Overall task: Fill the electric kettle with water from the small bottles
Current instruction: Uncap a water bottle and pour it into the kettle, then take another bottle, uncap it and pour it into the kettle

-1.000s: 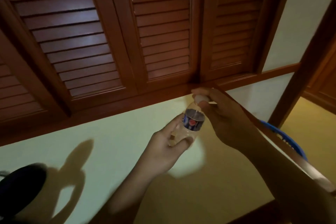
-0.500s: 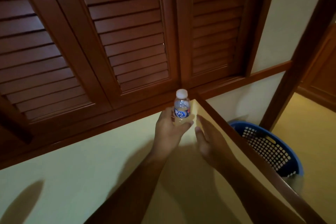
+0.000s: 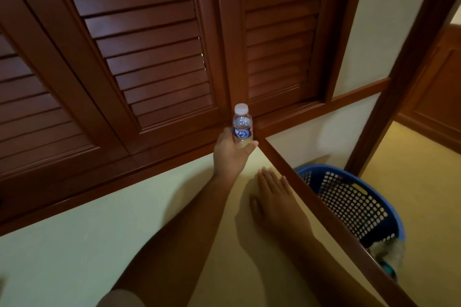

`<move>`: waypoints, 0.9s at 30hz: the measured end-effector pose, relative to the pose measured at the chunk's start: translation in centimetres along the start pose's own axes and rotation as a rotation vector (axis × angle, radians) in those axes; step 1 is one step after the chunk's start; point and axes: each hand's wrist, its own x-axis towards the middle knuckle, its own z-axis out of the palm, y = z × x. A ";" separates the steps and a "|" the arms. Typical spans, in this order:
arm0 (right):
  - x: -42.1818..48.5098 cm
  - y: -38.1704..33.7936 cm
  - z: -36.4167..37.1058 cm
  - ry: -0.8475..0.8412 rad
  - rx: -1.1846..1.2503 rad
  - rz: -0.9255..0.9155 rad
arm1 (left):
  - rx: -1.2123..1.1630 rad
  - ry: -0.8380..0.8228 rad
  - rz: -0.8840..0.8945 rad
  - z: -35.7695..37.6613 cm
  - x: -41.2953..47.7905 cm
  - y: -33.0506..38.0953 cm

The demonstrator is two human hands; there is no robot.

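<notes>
Shutters (image 3: 154, 57) of dark louvred wood rise behind our pale counter (image 3: 99, 244). Our left hand (image 3: 230, 154) reaches to the counter's far right corner, fingers and thumb curled round the lower half of a small water bottle (image 3: 242, 127), upright, its white cap (image 3: 241, 108) on. Just beside it our right hand (image 3: 274, 192) lies flat on the counter, fingers straight, holding nothing. Beyond the counter's wooden edge sits a blue laundry basket (image 3: 354, 207).
</notes>
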 end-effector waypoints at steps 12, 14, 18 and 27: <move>-1.5 -1.2 -0.1 0.176 0.138 -0.143 | 0.034 -0.011 -0.014 -6.7 -6.4 -0.6; -2.5 -3.0 0.2 0.232 0.186 -0.218 | -0.015 0.002 -0.021 -9.5 -9.8 -1.2; -4.9 -8.6 1.2 0.143 0.354 -0.279 | -0.028 0.062 -0.065 -16.2 -17.6 -3.2; -15.0 -23.7 4.8 -0.119 0.703 -0.629 | -0.040 0.454 -0.185 -29.5 -36.6 -7.2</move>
